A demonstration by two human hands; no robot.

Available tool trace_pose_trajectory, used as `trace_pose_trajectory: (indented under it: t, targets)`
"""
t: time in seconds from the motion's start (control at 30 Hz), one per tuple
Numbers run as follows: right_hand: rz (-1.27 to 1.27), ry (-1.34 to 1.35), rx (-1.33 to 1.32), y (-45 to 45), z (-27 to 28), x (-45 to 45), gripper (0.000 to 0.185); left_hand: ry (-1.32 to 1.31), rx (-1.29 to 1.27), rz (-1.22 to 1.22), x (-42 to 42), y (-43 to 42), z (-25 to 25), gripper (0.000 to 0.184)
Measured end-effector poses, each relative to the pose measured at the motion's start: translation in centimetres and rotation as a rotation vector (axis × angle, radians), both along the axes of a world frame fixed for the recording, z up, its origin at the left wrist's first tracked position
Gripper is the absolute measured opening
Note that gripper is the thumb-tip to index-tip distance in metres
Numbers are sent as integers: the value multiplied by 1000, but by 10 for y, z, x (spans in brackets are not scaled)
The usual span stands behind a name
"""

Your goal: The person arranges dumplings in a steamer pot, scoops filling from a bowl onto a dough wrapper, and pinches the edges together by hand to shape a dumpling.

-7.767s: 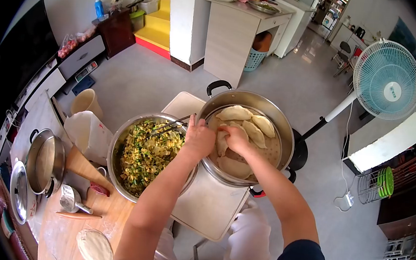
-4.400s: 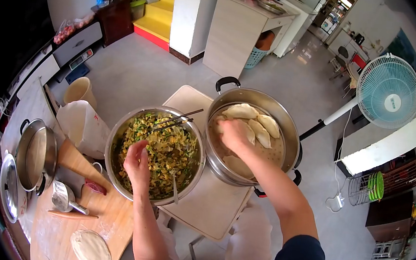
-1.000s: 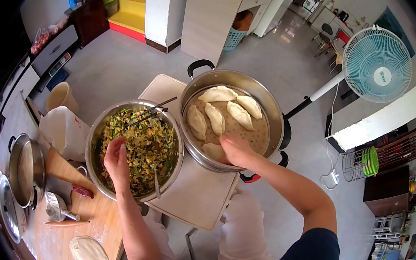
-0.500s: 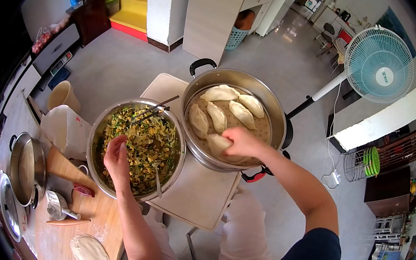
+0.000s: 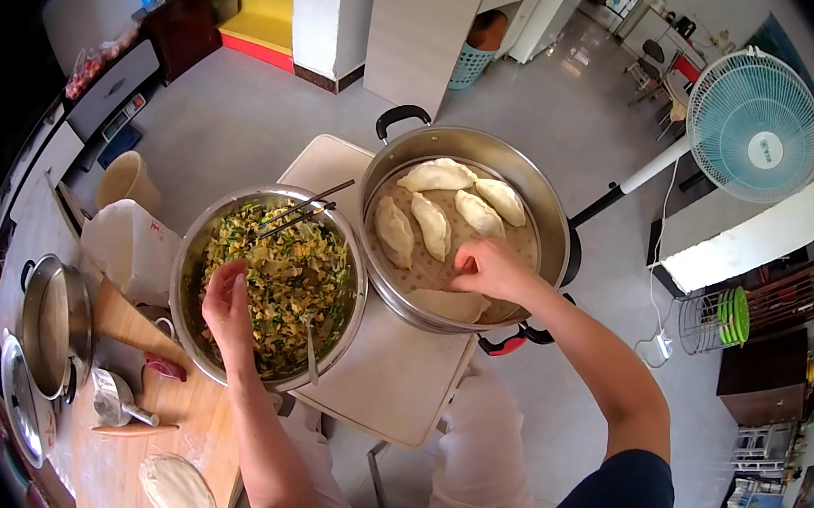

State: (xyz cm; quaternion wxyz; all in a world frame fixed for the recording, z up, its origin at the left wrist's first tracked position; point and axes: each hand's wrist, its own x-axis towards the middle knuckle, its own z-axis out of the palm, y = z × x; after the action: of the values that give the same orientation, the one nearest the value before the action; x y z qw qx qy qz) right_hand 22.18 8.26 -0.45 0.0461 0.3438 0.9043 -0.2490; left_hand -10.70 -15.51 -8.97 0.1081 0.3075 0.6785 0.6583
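Observation:
Over the steamer pot [image 5: 565, 245], my right hand [image 5: 494, 268] hovers with loosely bent fingers and nothing visible in them. Just below it, a long pale dumpling [image 5: 448, 305] lies near the pot's front wall. Several more dumplings sit on the perforated tray [image 5: 425, 273], including a plump one [image 5: 479, 215] close to my fingertips. My left hand [image 5: 228, 303] is raised above the left side of a metal bowl [image 5: 185, 340], fingers slightly curled and empty. Chopped green and yellow filling [image 5: 278, 271] fills the bowl, with dark chopsticks [image 5: 305, 209] and a metal spoon [image 5: 311, 353] resting in it.
Bowl and pot stand on a small beige table [image 5: 381, 374]. On the wooden board [image 5: 213, 431] at left lie a flat dough wrapper [image 5: 177, 489], a flour scoop [image 5: 114, 397] and a rolling pin [image 5: 133, 429]. Another pot [image 5: 82, 321] is farther left. A standing fan [image 5: 754, 126] is at right.
My right hand has let go of the dumpling and moved up and right; the dumpling now lies lower, near the pot's front. My left hand stays almost in place.

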Motion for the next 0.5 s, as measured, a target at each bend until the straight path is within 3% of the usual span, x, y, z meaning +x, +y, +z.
trace_pose_trajectory:
  t: [0.07, 0.17, 0.5]
  targets:
    - [69, -55, -215, -12, 28, -3, 26, 12, -15, -4, 1, 1, 0, 22]
    - [219, -80, -601, -6, 4, 3, 29, -4, -13, -14, 1, 0, 2, 22]
    - [229, -53, -289, -15, 4, 3, 41, 28, -51, -11, -1, 5, -6, 23]
